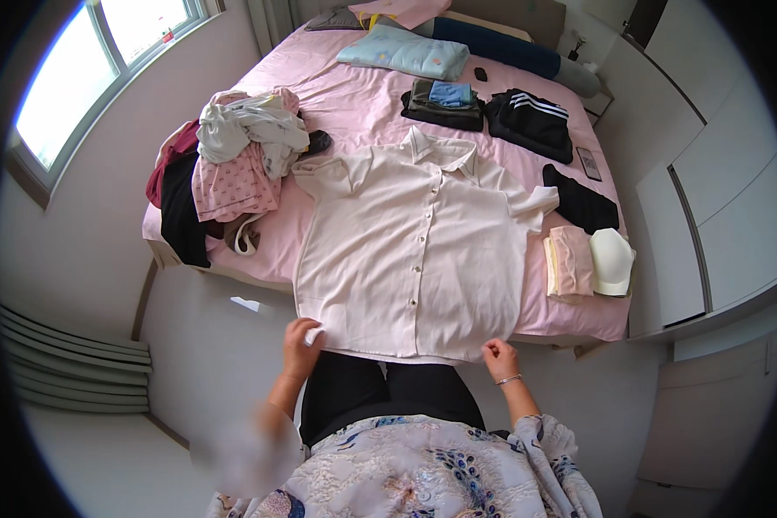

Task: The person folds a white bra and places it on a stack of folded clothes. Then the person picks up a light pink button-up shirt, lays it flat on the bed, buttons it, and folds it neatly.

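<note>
A pale cream short-sleeved shirt (pixel 367 250) lies spread on the bed, buttoned, its collar away from me and its hem hanging toward me past the bed's near edge. My left hand (pixel 301 347) pinches the hem at the shirt's left corner, a bit of pale cloth showing between the fingers. At the opposite corner my right hand (pixel 500 358), with a bracelet at the wrist, has its fingers closed at the hem. The fabric has soft creases, and both sleeves lie out to the sides.
The pink-sheeted bed (pixel 337 121) bears a heap of loose clothes (pixel 242 164) at left. Folded black clothes (pixel 531 125), a small dark stack (pixel 445 104), a black garment (pixel 581 198), folded pink cloths (pixel 570 262), a cream bra (pixel 611 262) and a phone (pixel 589 164) lie right.
</note>
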A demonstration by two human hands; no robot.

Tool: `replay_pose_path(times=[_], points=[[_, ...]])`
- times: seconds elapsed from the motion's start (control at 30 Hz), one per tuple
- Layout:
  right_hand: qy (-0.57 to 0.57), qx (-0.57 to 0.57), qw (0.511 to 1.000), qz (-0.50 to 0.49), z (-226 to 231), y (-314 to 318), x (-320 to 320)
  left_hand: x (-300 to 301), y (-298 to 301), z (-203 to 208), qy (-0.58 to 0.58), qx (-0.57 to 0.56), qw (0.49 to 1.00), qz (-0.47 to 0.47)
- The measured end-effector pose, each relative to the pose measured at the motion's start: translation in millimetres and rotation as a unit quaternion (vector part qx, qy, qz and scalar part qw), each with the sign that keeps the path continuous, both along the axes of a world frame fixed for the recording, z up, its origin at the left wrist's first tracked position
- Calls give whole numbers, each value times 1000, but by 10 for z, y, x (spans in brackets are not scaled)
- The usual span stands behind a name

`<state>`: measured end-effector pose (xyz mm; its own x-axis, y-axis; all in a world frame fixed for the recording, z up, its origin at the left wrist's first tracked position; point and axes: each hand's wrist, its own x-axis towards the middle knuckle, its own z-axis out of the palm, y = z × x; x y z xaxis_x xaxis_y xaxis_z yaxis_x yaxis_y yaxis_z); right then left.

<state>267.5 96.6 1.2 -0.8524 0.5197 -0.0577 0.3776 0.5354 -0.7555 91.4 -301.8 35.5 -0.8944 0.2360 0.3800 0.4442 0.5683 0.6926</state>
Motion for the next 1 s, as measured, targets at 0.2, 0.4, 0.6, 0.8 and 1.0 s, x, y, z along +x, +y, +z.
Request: replay_pose_path(times=[0.2, 0.4, 0.6, 0.8, 1.0], points=[[170, 111, 949, 240, 466, -540, -416, 126, 296, 176, -37, -63, 989, -127], [167, 138, 909, 355, 500, -821, -595, 174, 119, 122, -55, -51, 990, -116], [133, 199, 883, 404, 547, -877, -689, 159, 8, 54, -113, -51, 986, -114], [122, 247, 876, 396, 477, -917, -732, 50, 17, 219, -108, -97, 973, -181], [157, 179, 898, 369, 391, -919, -720, 94, 56, 277, -98, -112, 975, -166]])
